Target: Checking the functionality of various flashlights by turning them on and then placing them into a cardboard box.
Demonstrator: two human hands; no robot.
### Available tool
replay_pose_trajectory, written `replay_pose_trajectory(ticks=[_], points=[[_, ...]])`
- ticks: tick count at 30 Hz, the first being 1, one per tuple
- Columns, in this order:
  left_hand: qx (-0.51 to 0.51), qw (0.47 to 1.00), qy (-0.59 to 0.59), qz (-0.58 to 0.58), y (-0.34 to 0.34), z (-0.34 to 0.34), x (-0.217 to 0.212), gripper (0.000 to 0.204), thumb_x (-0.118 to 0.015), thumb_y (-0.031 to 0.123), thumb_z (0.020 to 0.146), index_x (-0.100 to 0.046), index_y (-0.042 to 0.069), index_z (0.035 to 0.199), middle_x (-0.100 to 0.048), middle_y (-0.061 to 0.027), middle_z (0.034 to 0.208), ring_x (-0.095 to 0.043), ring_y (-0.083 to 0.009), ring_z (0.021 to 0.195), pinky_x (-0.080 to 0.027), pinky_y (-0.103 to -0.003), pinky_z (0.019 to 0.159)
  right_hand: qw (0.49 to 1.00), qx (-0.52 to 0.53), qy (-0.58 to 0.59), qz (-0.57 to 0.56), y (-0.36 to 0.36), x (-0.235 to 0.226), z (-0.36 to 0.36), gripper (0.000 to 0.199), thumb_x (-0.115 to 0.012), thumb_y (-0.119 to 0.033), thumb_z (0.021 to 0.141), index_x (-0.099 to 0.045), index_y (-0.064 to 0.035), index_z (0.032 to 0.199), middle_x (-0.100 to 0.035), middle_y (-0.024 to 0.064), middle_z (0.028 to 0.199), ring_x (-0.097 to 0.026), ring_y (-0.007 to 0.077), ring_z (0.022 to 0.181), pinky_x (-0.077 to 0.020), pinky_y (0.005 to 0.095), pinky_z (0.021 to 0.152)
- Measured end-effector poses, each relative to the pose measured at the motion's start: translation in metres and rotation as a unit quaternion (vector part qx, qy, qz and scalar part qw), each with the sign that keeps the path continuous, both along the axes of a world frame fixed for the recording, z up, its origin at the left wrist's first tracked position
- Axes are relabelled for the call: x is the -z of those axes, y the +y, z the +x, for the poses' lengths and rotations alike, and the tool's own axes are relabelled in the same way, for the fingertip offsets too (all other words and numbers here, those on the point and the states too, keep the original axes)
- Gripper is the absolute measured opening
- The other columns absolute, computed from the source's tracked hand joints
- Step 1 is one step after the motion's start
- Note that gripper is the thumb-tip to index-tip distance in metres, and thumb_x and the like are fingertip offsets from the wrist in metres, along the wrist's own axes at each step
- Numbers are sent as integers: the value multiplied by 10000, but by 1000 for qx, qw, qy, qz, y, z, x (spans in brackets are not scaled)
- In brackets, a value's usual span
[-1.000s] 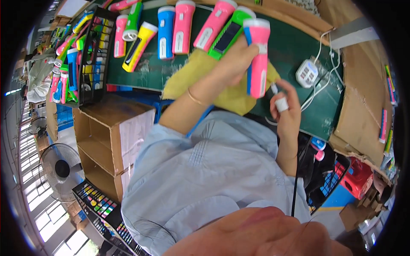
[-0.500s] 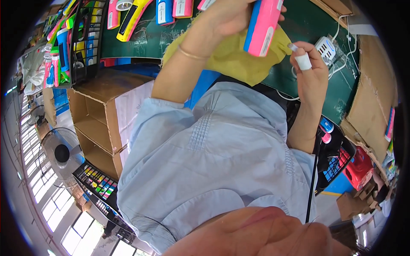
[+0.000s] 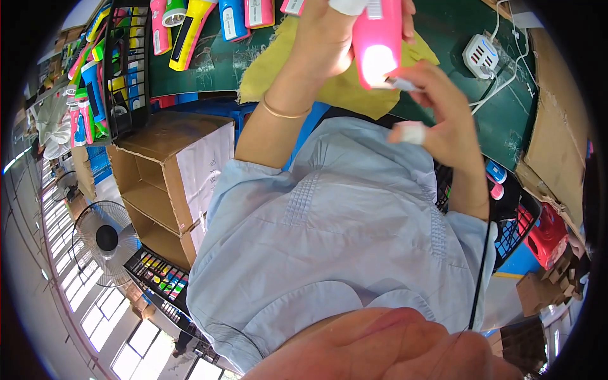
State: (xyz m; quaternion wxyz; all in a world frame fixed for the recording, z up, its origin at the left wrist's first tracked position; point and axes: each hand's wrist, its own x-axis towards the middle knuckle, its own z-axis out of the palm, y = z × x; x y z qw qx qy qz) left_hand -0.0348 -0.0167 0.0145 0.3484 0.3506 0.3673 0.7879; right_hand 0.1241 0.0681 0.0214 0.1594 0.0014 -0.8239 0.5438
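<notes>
My left hand [image 3: 326, 41] is wrapped around a pink flashlight [image 3: 380, 28], and a bright white glow shows near its lower end. White tape covers the left thumb. My right hand [image 3: 446, 104] pinches a small white cable plug [image 3: 405, 83] between its fingers, with the tip at the flashlight's lower end. Whether the plug is in a socket there, I cannot tell. The right thumb, also wrapped in white tape, stands apart from the fingers. Under both hands lies a yellow cloth [image 3: 278, 69].
Several colourful flashlights [image 3: 190, 35] lie along the far left of the green table [image 3: 221, 63]. A black wire rack [image 3: 130, 76] stands at its left. To the right, a white multi-port charger [image 3: 479, 56] trails white cables. Below the table's left side is a cardboard box [image 3: 168, 142].
The flashlight has turned, its pink side now facing me, and its light is on. My right hand has moved left, bringing the plug to the flashlight's end.
</notes>
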Motion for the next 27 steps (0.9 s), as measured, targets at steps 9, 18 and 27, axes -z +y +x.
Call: replay_pose_trajectory(ticks=[9,18,27], points=[[55,968,-242,-28,-5,14,24,547,-381,536,889,-439,76,1178,-497,-49,862,-515,-177,699,-465,-321,671,901,-85,313,288,-15,46,11,239,-676,-65,596,-637,-22,828,-442,14,646,-439,155,558,-329,265,466],[49,991,124,12,-29,36,34,524,-673,346,738,-508,-15,1079,-602,-157,941,-608,-263,844,-503,-346,729,980,168,105,30,-27,42,-5,546,-757,-266,611,-540,-10,1043,-518,103,788,-544,258,644,-448,325,548],[-50,913,402,-43,-51,38,38,700,-782,177,605,-441,62,1205,-593,-119,944,-599,-300,801,-485,-359,677,994,109,-13,16,6,54,18,214,-538,-97,848,-548,0,1038,-483,123,826,-503,245,740,-415,293,651]])
